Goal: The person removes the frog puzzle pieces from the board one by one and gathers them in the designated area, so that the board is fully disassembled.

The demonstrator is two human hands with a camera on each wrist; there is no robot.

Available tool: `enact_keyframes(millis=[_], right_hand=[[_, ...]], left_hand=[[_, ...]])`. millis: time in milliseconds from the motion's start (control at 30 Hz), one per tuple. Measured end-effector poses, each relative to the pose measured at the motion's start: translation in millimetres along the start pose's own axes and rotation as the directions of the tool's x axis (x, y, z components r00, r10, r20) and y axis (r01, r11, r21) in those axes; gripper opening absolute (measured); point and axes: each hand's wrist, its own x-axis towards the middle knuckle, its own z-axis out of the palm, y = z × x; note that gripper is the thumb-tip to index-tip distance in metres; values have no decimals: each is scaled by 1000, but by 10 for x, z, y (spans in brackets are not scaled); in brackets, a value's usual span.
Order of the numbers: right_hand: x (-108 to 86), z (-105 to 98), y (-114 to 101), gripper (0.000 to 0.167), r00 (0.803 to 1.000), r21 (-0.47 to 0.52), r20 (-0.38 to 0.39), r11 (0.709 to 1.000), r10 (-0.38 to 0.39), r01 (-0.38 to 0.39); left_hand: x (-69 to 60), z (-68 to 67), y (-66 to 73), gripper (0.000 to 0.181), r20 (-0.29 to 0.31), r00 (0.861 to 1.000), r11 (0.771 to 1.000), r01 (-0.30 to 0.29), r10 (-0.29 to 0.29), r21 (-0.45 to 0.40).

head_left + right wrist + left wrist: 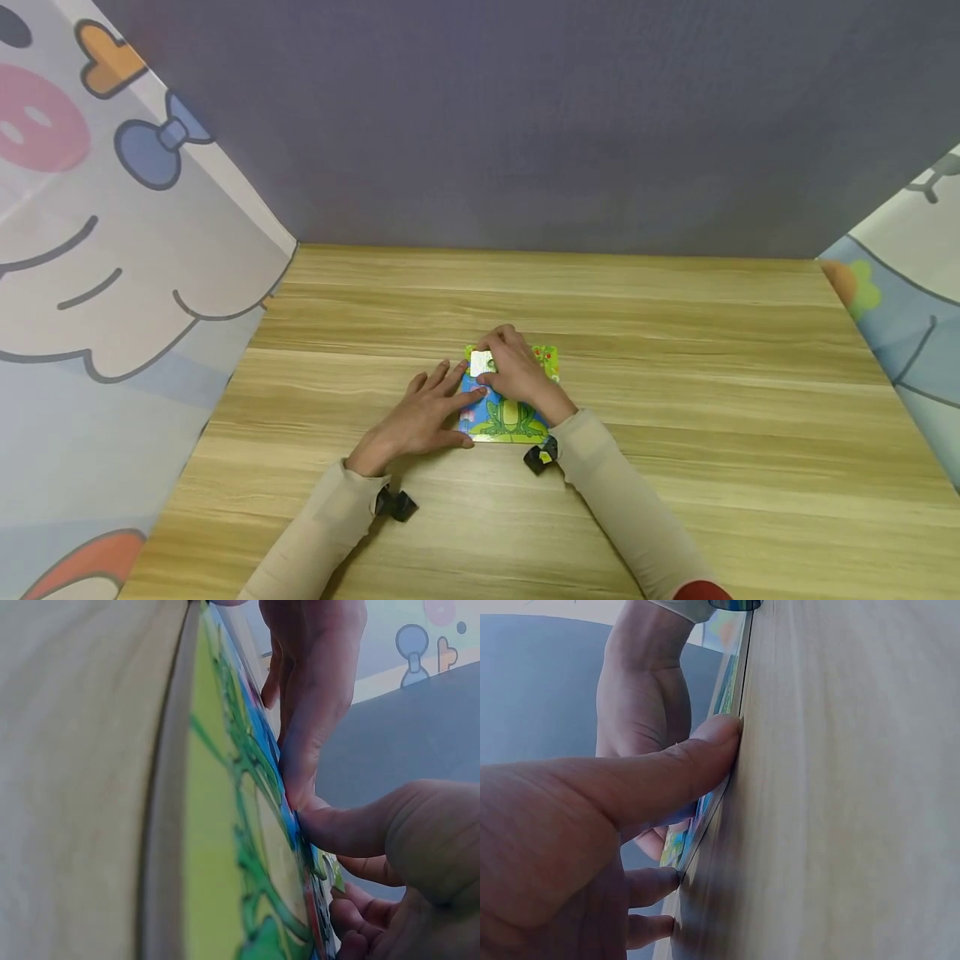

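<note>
A jigsaw puzzle (512, 421) with a green frog on blue lies flat on the wooden table. My right hand (517, 367) bends over its upper part and pinches a puzzle piece (482, 364) that shines with glare. In the right wrist view this piece (332, 872) stands slightly tilted between thumb and fingers. My left hand (423, 417) lies along the puzzle's left side with fingers spread. Its index fingertip touches the picture, and the thumb (718, 733) rests at the puzzle's lower edge. Part of the frog's head is hidden under my right hand.
The wood-grain table (712, 375) extends around the puzzle on all sides. A grey panel (555, 133) rises behind it. Cartoon-printed walls stand at the left (150, 250) and right (907, 308). Small black cameras (395, 504) sit on both wrists.
</note>
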Motion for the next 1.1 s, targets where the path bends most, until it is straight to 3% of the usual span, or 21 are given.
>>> enact_keyframes(millis=[133,567,1100], right_hand=[[-16,-8,-22,45,1000,-10,-5,1000,-16,16],[-90,-133,-32,56,991,30,80,994,-107,105],[-61,-146,-2,55,994,-29,30,994,-104,105]], left_hand=[[2,4,-7,75,-3,1000,1000,-3,3,12],[0,9,-14,75,8,1000,1000,-10,10,8],[0,7,-11,74,8,1000,1000,3,-3,15]])
